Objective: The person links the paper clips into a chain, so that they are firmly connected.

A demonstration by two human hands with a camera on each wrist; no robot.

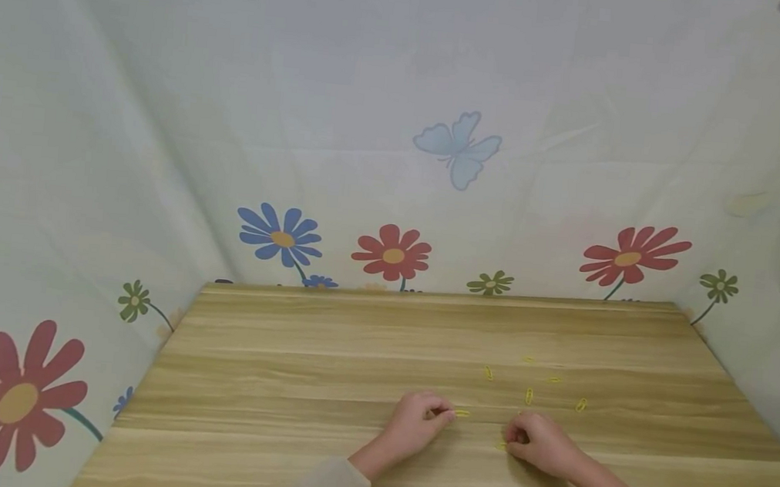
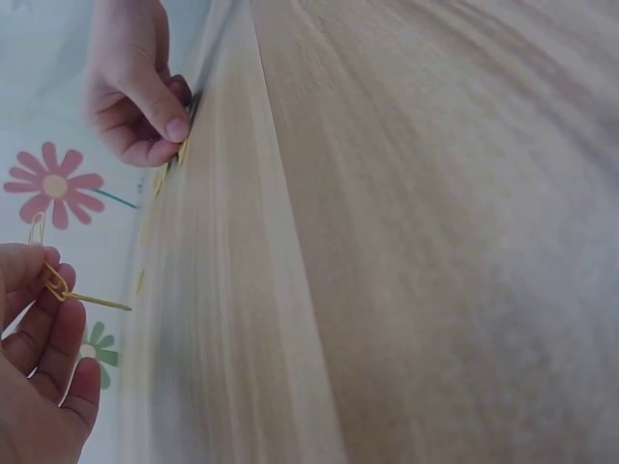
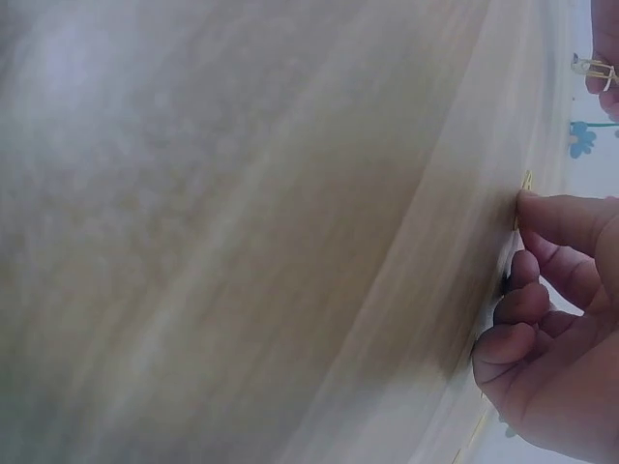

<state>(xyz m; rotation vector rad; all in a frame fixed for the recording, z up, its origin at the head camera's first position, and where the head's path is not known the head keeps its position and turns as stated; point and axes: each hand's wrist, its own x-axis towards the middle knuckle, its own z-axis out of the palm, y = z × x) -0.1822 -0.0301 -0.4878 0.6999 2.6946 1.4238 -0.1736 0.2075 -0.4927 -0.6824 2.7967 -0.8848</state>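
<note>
My left hand [image 1: 414, 422] pinches a short chain of yellow paper clips [image 2: 58, 283] between thumb and fingers. In the left wrist view the clips are hooked together, one pointing up and one sticking out sideways. Some distance to the right, my right hand [image 1: 542, 445] is low at the wooden table, with a yellow paper clip [image 3: 527, 181] pinched at the tips of its thumb and index finger. Most of that clip is hidden by the thumb, and its other fingers are curled near the tabletop.
Several loose yellow paper clips lie scattered beyond the right hand, among them an upright-looking one [image 1: 529, 396] and a tilted one [image 1: 581, 405]. The wood-grain table [image 1: 265, 403] ends at a flower-print cloth [image 1: 341, 169] behind and at both sides.
</note>
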